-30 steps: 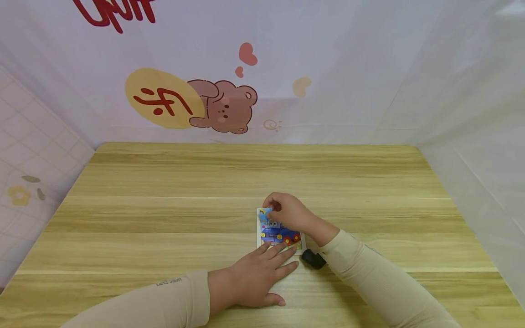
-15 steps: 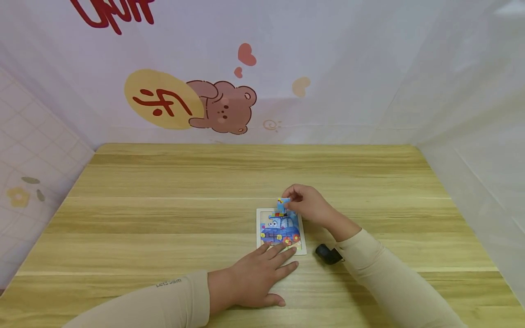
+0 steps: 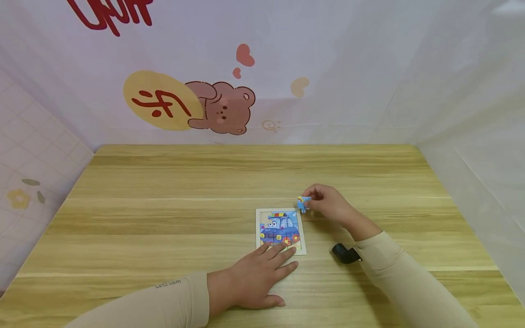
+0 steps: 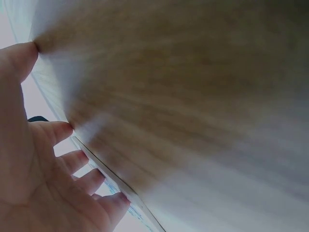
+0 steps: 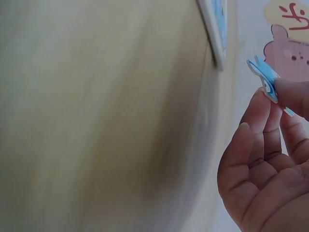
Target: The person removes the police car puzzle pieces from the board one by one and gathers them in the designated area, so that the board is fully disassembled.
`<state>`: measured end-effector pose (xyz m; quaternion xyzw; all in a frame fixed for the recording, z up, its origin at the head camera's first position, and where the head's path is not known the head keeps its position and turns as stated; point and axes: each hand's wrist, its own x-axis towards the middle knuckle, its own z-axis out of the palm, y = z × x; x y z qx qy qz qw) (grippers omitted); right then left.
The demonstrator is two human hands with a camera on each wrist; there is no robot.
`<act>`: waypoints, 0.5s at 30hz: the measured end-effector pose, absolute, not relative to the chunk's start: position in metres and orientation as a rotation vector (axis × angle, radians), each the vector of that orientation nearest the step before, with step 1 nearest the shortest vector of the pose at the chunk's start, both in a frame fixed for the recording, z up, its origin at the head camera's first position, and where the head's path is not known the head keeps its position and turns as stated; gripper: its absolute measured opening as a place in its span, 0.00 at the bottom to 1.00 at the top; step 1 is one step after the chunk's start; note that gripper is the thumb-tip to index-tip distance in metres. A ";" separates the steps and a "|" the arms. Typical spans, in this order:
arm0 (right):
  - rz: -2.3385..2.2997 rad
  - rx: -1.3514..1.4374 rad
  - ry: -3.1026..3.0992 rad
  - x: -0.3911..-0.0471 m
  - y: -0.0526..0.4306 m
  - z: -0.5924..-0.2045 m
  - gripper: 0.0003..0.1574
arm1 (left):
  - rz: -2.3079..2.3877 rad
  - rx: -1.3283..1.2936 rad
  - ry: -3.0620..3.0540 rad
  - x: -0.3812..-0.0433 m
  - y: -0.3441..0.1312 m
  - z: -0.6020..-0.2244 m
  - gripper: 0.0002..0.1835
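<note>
A small square jigsaw puzzle (image 3: pixel 283 226) in a white frame lies on the wooden table, showing a blue cartoon car; its upper left corner shows bare tan backing. My left hand (image 3: pixel 258 275) lies flat with fingers spread, fingertips resting on the puzzle's lower edge and covering part of it. Just beyond the upper right corner, my right hand (image 3: pixel 328 205) pinches a light blue puzzle piece (image 3: pixel 303 203) between thumb and fingers. Held edge-on in the right wrist view, the puzzle piece (image 5: pixel 264 79) is raised off the table; whether it is one piece or two, I cannot tell.
The wooden table (image 3: pixel 184 182) runs back to a white curtain (image 3: pixel 348 54) printed with a bear. A black wrist-camera mount (image 3: pixel 346 254) hangs under the right wrist, low over the table.
My right hand has moved right from the puzzle's upper left corner, carrying the puzzle piece off and past the frame. That corner is now uncovered. The left hand has stayed in place.
</note>
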<state>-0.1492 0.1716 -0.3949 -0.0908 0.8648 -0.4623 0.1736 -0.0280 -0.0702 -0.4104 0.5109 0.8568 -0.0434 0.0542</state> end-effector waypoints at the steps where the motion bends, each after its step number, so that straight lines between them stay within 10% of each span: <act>1: -1.306 -0.250 2.452 -0.149 0.174 -0.395 0.12 | -0.133 1.553 2.605 -0.028 -0.070 -0.410 0.40; 15: -1.271 -0.192 2.425 -0.147 0.195 -0.398 0.13 | -0.137 1.564 2.618 -0.028 -0.070 -0.411 0.40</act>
